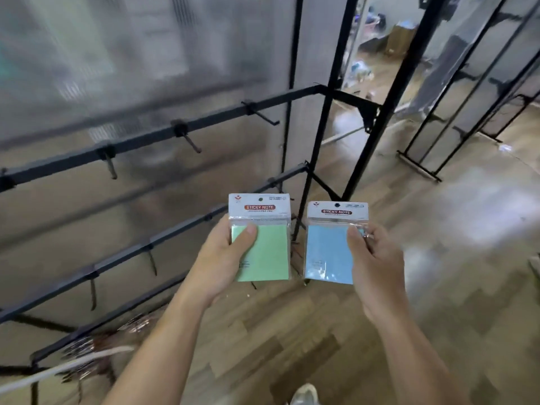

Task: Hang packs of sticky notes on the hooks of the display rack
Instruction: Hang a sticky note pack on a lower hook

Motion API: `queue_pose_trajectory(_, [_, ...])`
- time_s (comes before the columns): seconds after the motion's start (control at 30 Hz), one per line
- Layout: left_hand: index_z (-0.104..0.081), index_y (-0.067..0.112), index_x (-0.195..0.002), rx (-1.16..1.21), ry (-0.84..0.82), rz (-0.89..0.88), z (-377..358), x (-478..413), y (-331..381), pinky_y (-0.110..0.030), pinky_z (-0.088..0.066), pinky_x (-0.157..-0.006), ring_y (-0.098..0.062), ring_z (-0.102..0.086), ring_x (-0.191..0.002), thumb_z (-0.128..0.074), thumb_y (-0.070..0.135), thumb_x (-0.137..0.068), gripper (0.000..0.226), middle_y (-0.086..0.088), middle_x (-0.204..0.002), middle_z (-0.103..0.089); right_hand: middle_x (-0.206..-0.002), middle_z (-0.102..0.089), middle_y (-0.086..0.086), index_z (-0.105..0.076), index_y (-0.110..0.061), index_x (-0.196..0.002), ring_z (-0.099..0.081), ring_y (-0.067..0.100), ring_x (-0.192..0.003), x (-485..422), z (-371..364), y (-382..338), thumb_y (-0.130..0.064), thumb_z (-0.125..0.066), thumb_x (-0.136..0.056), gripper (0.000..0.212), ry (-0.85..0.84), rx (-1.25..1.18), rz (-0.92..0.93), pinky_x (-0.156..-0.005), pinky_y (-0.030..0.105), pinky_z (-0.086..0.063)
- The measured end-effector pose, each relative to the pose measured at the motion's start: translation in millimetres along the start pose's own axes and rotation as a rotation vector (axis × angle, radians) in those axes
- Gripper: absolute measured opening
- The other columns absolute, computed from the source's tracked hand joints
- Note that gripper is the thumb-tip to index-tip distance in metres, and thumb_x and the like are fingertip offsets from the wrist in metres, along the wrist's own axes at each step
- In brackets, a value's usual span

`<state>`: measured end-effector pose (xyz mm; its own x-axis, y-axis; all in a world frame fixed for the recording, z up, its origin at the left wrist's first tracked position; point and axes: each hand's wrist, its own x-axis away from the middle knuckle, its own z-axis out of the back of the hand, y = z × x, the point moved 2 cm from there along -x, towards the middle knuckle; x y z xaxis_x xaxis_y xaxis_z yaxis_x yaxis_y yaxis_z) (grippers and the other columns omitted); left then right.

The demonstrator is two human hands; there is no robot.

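Your left hand (222,255) gripping the green sticky-note pack (263,247), your right hand (372,255) pinching the blue sticky-note pack (328,249), both right of the display rack (187,127), its hooks (191,143) bare

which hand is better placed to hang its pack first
Left, probably. The left hand holds the green pack closest to the rack's bars and empty hooks, which all lie to the left. The right hand holds the blue pack farther out, over the floor.
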<state>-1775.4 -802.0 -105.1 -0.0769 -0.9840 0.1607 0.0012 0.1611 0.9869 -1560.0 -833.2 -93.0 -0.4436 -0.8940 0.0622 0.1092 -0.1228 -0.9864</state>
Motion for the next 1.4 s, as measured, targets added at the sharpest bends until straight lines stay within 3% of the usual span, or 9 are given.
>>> queue_pose_trajectory(0.2, [-0.062,0.035,-0.114,-0.014,-0.14,0.009,-125.2,-72.1,7.9,-0.05,-0.052,-0.093,-0.02,-0.067,-0.104,-0.052,0.028,-0.1,0.018,0.007,-0.113,-0.071,-0.069,-0.065,-0.006,-0.063,-0.023,-0.092,-0.055,0.005,-0.059,-95.6,90.7,11.8,-0.02,-0.054,-0.096,0.01,0.134,0.03,-0.012,-0.047,0.016,-0.039])
queue_pose_trajectory(0.33, [-0.061,0.031,-0.115,-0.025,-0.242,0.053,-199.0,-117.8,6.5,-0.044,-0.056,-0.077,-0.015,-0.069,-0.091,-0.047,0.022,-0.102,0.02,0.007,-0.107,-0.073,-0.068,-0.062,0.005,-0.061,-0.026,-0.084,-0.054,0.011,-0.064,-150.1,139.4,26.2,-0.018,-0.054,-0.096,0.015,0.218,0.036,-0.021,-0.05,0.024,-0.039])
queue_pose_trajectory(0.4, [-0.06,0.03,-0.117,-0.037,-0.295,0.054,-234.9,-143.1,6.3,-0.039,-0.056,-0.071,-0.015,-0.069,-0.091,-0.047,0.023,-0.102,0.021,0.007,-0.107,-0.073,-0.063,-0.062,-0.007,-0.06,-0.024,-0.082,-0.054,0.008,-0.059,-178.2,161.7,32.9,-0.016,-0.054,-0.096,0.017,0.274,0.035,-0.012,-0.048,0.022,-0.039])
queue_pose_trajectory(0.47, [-0.06,0.032,-0.116,-0.049,-0.332,0.054,-269.4,-169.6,3.3,-0.037,-0.056,-0.079,-0.014,-0.069,-0.095,-0.048,0.023,-0.101,0.021,0.011,-0.107,-0.073,-0.059,-0.061,-0.016,-0.06,-0.023,-0.083,-0.053,-0.001,-0.053,-207.0,182.3,39.7,-0.014,-0.054,-0.096,0.016,0.319,0.042,-0.007,-0.045,0.014,-0.038])
queue_pose_trajectory(0.7, [-0.06,0.024,-0.107,-0.031,-0.418,0.086,-398.3,-278.0,0.9,-0.023,-0.055,-0.066,-0.009,-0.069,-0.084,-0.053,0.012,-0.099,0.017,0.009,-0.095,-0.074,-0.067,-0.059,-0.009,-0.061,-0.013,-0.092,-0.052,-0.005,-0.05,-332.1,251.8,55.3,-0.011,-0.056,-0.096,0.007,0.433,0.088,-0.021,-0.046,0.01,-0.038])
queue_pose_trajectory(0.97, [-0.058,0.019,-0.119,-0.032,-0.543,0.089,-530.4,-399.2,27.9,-0.045,-0.057,-0.082,-0.027,-0.069,-0.1,-0.052,0.015,-0.1,0.02,-0.004,-0.112,-0.071,-0.07,-0.062,-0.014,-0.058,-0.021,-0.089,-0.055,-0.007,-0.055,-465.2,324.7,43.5,-0.013,-0.054,-0.098,0.013,0.516,0.04,0.007,-0.049,0.009,-0.04])
queue_pose_trajectory(1.1, [-0.059,0.021,-0.116,-0.008,-0.592,0.095,-592.9,-452.3,34.8,-0.048,-0.057,-0.078,-0.026,-0.07,-0.095,-0.057,0.028,-0.089,0.027,-0.005,-0.11,-0.072,-0.065,-0.065,-0.019,-0.057,-0.023,-0.086,-0.058,-0.009,-0.057,-528.8,364.0,48.6,-0.012,-0.053,-0.098,0.017,0.548,-0.025,0.006,-0.049,0.009,-0.041])
queue_pose_trajectory(1.23, [-0.06,0.021,-0.111,0.013,-0.571,0.055,-680.6,-523.3,45.8,-0.036,-0.056,-0.071,-0.018,-0.07,-0.088,-0.05,0.015,-0.1,0.016,0.002,-0.101,-0.074,-0.067,-0.066,-0.017,-0.057,-0.024,-0.085,-0.059,-0.008,-0.058,-621.7,423.8,53.2,-0.014,-0.053,-0.098,0.017,0.579,-0.043,0.015,-0.048,0.01,-0.042])
queue_pose_trajectory(1.4, [-0.059,0.023,-0.107,0.031,-0.561,0.035,-787.3,-598.9,77.7,-0.031,-0.058,-0.067,-0.012,-0.07,-0.081,-0.048,0.017,-0.1,0.015,0.007,-0.094,-0.074,-0.066,-0.065,-0.014,-0.057,-0.025,-0.084,-0.058,-0.006,-0.058,-738.6,502.2,46.7,-0.016,-0.055,-0.098,0.016,0.552,-0.062,-0.015,-0.045,0.013,-0.04])
